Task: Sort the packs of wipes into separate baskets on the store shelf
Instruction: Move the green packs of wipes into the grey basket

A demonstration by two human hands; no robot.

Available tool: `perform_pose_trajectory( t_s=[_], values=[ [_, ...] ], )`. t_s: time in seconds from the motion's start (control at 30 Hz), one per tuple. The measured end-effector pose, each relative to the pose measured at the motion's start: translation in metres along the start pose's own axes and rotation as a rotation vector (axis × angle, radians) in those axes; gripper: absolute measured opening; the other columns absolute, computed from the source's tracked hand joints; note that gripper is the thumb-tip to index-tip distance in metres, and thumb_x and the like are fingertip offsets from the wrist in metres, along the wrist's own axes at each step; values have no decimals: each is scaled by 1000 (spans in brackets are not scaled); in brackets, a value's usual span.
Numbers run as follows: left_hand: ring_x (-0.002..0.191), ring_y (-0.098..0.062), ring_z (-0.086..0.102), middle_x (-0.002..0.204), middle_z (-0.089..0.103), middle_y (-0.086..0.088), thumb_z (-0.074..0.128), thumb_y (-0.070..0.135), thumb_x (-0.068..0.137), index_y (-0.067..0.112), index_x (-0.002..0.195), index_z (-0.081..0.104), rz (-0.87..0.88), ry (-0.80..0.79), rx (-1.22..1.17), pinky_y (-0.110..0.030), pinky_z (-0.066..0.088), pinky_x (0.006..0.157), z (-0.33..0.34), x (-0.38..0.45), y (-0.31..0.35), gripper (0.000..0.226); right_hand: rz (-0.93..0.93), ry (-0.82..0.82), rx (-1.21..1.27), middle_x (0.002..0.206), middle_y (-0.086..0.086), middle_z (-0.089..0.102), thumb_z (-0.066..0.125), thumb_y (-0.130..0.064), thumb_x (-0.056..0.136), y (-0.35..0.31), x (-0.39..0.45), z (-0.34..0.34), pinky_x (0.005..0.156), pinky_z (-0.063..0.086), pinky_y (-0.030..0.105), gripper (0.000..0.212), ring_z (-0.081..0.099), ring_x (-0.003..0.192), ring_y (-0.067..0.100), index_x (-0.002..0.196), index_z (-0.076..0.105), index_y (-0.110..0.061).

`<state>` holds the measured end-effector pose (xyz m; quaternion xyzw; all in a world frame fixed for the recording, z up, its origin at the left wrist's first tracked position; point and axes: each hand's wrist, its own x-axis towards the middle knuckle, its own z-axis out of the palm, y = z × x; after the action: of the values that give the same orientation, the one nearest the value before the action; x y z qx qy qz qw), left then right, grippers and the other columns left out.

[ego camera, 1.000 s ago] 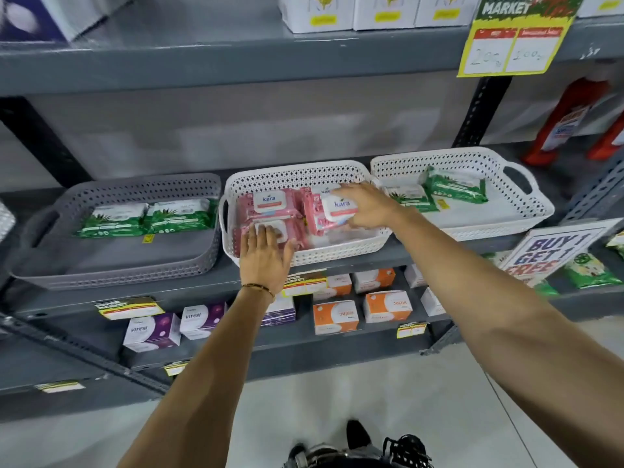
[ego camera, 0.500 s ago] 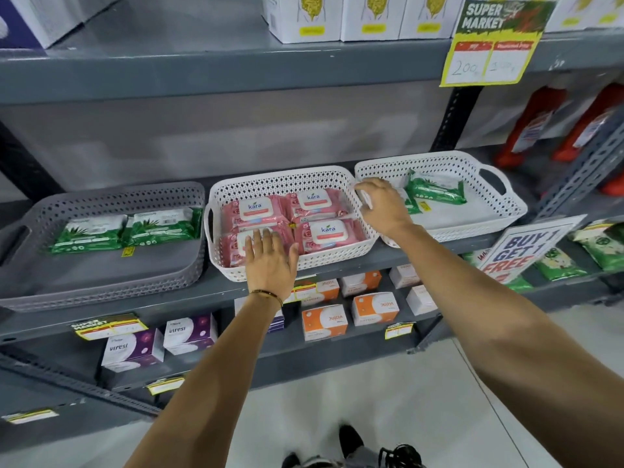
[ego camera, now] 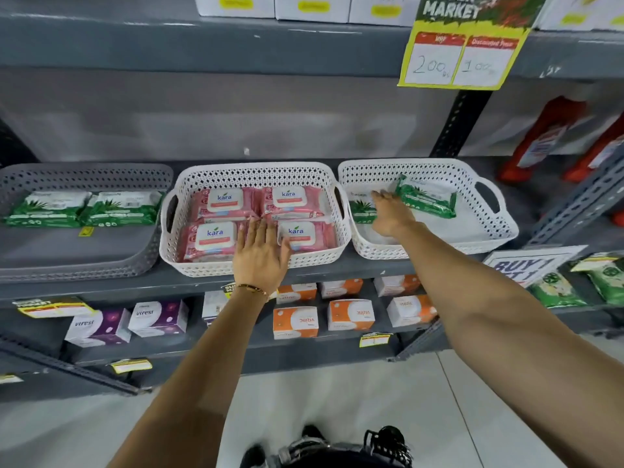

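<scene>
Three baskets stand side by side on the grey shelf. The middle white basket [ego camera: 256,172] holds several pink Kara wipe packs [ego camera: 224,204]. My left hand [ego camera: 261,256] rests flat on its front rim with the fingers spread, holding nothing. The right white basket [ego camera: 435,165] holds two green wipe packs, one tilted [ego camera: 427,197] and one [ego camera: 359,209] partly hidden behind my right hand [ego camera: 390,214], which reaches into the basket between them with fingers apart. The grey basket [ego camera: 84,173] on the left holds two green packs [ego camera: 84,207].
Purple and orange boxes [ego camera: 295,320] fill the shelf below. A yellow price sign [ego camera: 462,49] hangs from the upper shelf. Red bottles [ego camera: 547,133] and a "Buy 1" sign [ego camera: 526,265] stand to the right. Pale floor lies below.
My right hand let go of a pink pack in the middle basket and moved right into the right white basket. My left hand stayed on the middle basket's rim.
</scene>
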<state>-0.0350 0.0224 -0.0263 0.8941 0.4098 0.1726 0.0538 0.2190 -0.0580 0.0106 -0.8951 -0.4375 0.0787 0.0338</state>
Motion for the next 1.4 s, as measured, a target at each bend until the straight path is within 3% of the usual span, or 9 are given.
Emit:
perform_pose_trajectory(
  t_s=[0.27,0.4,0.53,0.7,0.8,0.93,1.2,1.27,1.4],
  values=[
    [122,-38,48,125,59,-21,26,40,90,1,121,55,-23,75,3,-51,27,108,1,-2,4,57,-62,-157,-81,160,13,-5,59,-8,83,4,28,15,120,0,50,91,-3,147,34,151,0,-14],
    [121,-38,49,124,60,-20,28,38,90,1,121,55,-24,79,-1,-53,31,107,1,-2,5,55,-61,-172,-39,160,13,-6,60,-13,84,9,35,17,118,-1,50,90,-3,147,32,151,-2,-14],
    [122,-38,48,124,59,-21,25,39,90,0,121,55,-32,51,0,-54,32,107,1,-2,5,58,-82,-143,-83,160,14,1,63,-27,85,10,37,17,118,6,53,90,6,147,33,151,3,-15],
    [122,-38,48,126,58,-21,23,41,91,0,123,54,-34,14,-2,-53,33,107,-1,-2,4,60,-83,-99,-156,151,16,32,62,-17,82,10,40,10,114,21,53,86,24,138,37,150,9,-15],
    [125,-37,46,130,55,-20,20,43,90,1,126,50,-31,-13,-7,-52,30,109,-3,-2,4,64,-55,-79,-182,145,15,40,69,-25,79,14,41,5,111,25,52,85,27,137,36,148,19,-15],
    [134,-34,34,141,43,-18,11,48,88,3,135,39,-17,-34,-6,-46,16,114,-5,0,0,71,-48,21,-129,136,15,47,72,-35,75,23,36,8,111,28,51,63,33,132,33,129,47,-14],
    [134,-33,33,140,44,-19,7,54,90,3,135,37,74,-25,-14,-43,17,113,-14,-7,-34,74,131,274,472,131,19,45,78,-23,75,1,3,4,108,40,46,69,51,117,38,134,44,-8],
    [132,-36,36,137,47,-21,2,55,91,0,132,41,77,-23,-23,-45,21,112,-22,-12,-56,79,177,353,514,132,22,44,79,-24,74,-16,-7,-6,106,42,46,73,51,118,39,136,44,-7],
    [135,-35,32,139,43,-23,-5,58,88,-2,133,39,81,-57,10,-41,10,113,-42,-22,-118,88,211,484,531,137,21,42,77,-19,72,-68,-28,-26,108,37,48,71,42,126,39,134,45,-6]
  ],
)
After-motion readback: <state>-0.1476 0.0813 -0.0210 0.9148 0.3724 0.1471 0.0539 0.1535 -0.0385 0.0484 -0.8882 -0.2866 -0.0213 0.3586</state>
